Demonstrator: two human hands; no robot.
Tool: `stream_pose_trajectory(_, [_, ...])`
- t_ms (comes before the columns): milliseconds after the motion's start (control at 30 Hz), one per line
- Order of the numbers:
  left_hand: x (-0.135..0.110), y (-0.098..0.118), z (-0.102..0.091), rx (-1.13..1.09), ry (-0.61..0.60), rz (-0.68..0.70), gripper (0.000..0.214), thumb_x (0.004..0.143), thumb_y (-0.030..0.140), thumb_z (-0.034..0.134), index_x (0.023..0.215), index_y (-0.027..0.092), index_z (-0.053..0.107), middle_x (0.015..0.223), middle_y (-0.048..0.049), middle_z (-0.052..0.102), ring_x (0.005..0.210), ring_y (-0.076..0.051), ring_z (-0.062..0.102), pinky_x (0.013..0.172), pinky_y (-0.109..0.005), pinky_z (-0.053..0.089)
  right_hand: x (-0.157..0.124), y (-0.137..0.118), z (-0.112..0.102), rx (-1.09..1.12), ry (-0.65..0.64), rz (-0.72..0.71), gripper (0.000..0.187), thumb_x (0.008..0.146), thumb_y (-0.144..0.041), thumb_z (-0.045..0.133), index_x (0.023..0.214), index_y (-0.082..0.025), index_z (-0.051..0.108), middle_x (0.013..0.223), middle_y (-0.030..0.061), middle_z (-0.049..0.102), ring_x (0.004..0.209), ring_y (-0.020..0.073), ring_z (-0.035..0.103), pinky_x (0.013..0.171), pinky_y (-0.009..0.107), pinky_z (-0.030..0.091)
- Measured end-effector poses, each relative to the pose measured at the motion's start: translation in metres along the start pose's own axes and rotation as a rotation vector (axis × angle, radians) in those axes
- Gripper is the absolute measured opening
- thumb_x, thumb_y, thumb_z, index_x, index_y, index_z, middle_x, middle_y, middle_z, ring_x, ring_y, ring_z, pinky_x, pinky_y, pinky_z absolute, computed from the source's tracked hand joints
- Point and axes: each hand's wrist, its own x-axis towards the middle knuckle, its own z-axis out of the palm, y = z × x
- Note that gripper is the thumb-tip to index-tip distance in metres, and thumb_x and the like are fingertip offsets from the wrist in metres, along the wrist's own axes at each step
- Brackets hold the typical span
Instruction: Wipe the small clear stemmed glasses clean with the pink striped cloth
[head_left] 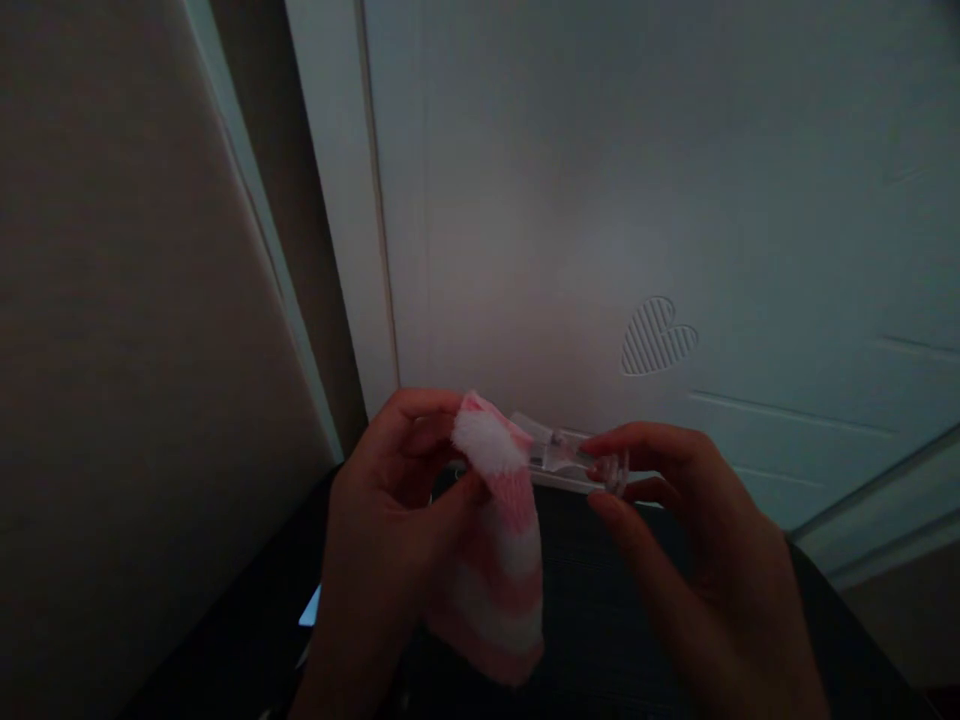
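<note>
A fluffy pink-and-white striped sock (501,540) hangs in front of me, its upper end pinched in my left hand (390,500), whose thumb and fingers are closed round the fabric. My right hand (690,540) pinches a clear plastic clip (574,458) between thumb and forefinger. The clip's left end touches the sock's top edge. Both hands are raised close together in dim light.
A white door (600,200) with an embossed striped heart (658,336) stands just ahead, its frame (337,200) to the left. A beige wall panel (112,350) fills the left side. A dark surface (600,620) lies below the hands.
</note>
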Motion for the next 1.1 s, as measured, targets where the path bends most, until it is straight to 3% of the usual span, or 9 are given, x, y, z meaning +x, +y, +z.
stream_pose_trajectory(133, [0.0,0.001,0.0,-0.108,-0.067,-0.004,0.03,0.067,0.006,0.068,0.084,0.03,0.06,0.077,0.0069,0.07,0.072,-0.015,0.068,0.07,-0.024,0.056,0.001,-0.001,-0.002,-0.017,-0.017,0.015,0.015,0.081,-0.021,0.058,0.094,-0.028,0.054,0.084,-0.0045,0.063,0.076,0.0126,0.061,0.065,0.025,0.048])
stream_pose_trajectory(300, [-0.004,0.002,0.0,-0.177,0.01,-0.043,0.024,0.071,0.01,0.067,0.087,0.026,0.06,0.074,0.0053,0.069,0.06,-0.013,0.066,0.056,-0.02,0.053,0.003,-0.002,-0.002,0.008,-0.085,0.021,0.009,0.08,-0.023,0.059,0.086,-0.027,0.053,0.077,-0.0058,0.062,0.074,0.0121,0.059,0.063,0.024,0.046])
stream_pose_trajectory(400, [-0.003,0.0,-0.001,-0.161,-0.04,-0.036,0.022,0.07,0.014,0.07,0.088,0.025,0.062,0.072,0.0048,0.069,0.055,-0.012,0.063,0.048,-0.018,0.049,0.002,-0.002,-0.001,0.021,-0.051,0.037,0.011,0.079,-0.024,0.06,0.087,-0.028,0.053,0.077,-0.0066,0.063,0.073,0.0111,0.06,0.062,0.023,0.046])
stream_pose_trajectory(667, [0.001,-0.011,0.0,-0.237,-0.167,-0.142,0.008,0.077,0.021,0.065,0.085,0.023,0.064,0.083,0.0003,0.07,0.076,-0.017,0.065,0.061,-0.022,0.049,-0.002,-0.004,0.001,0.091,0.044,0.057,0.014,0.078,-0.023,0.062,0.087,-0.029,0.054,0.079,-0.007,0.063,0.075,0.0102,0.061,0.061,0.021,0.046])
stream_pose_trajectory(867, [0.0,-0.01,-0.005,-0.303,-0.204,-0.191,0.031,0.09,0.044,0.043,0.102,0.023,0.063,0.096,-0.0028,0.068,0.084,-0.017,0.062,0.07,-0.024,0.047,-0.004,-0.005,0.005,0.104,0.062,0.044,0.017,0.076,-0.022,0.064,0.088,-0.03,0.055,0.078,-0.0075,0.062,0.074,0.0094,0.061,0.062,0.02,0.047])
stream_pose_trajectory(1000, [0.001,-0.007,-0.005,-0.329,-0.22,-0.223,0.022,0.084,0.034,0.057,0.103,0.024,0.063,0.094,-0.0017,0.069,0.086,-0.018,0.062,0.072,-0.024,0.047,-0.004,-0.006,0.008,0.085,0.068,0.031,0.016,0.077,-0.022,0.063,0.088,-0.031,0.055,0.077,-0.0074,0.063,0.073,0.0096,0.061,0.061,0.021,0.047])
stream_pose_trajectory(1100, [0.004,-0.007,-0.005,-0.321,-0.245,-0.26,0.02,0.085,0.033,0.055,0.099,0.023,0.065,0.09,-0.0024,0.069,0.081,-0.017,0.062,0.07,-0.024,0.047,-0.005,-0.007,0.009,0.093,0.087,0.023,0.016,0.077,-0.022,0.063,0.088,-0.031,0.056,0.079,-0.0074,0.062,0.073,0.0093,0.061,0.061,0.02,0.047])
